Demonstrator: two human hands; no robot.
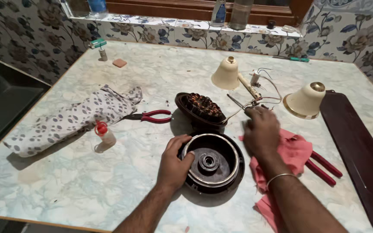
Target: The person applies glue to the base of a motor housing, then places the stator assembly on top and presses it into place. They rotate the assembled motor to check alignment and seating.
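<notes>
My left hand (174,160) grips the left rim of a dark round fan motor housing (214,164) with a metal ring and a centre bearing. Behind it lies the other dark half with copper windings (201,108), tilted on the marble table. My right hand (260,131) reaches over a pink cloth (296,151) toward thin wires and a metal rod (238,103) beside the winding; its fingers are curled at the wire ends, and whether they pinch anything is hidden.
Red-handled pliers (154,115) and a spotted cloth (74,118) lie at left, with a small red-capped bottle (104,133). Two cream bell-shaped covers (226,73) (305,101), a dark fan blade (359,146) and red-handled cutters (324,166) lie at right. A black sink (5,99) is at far left.
</notes>
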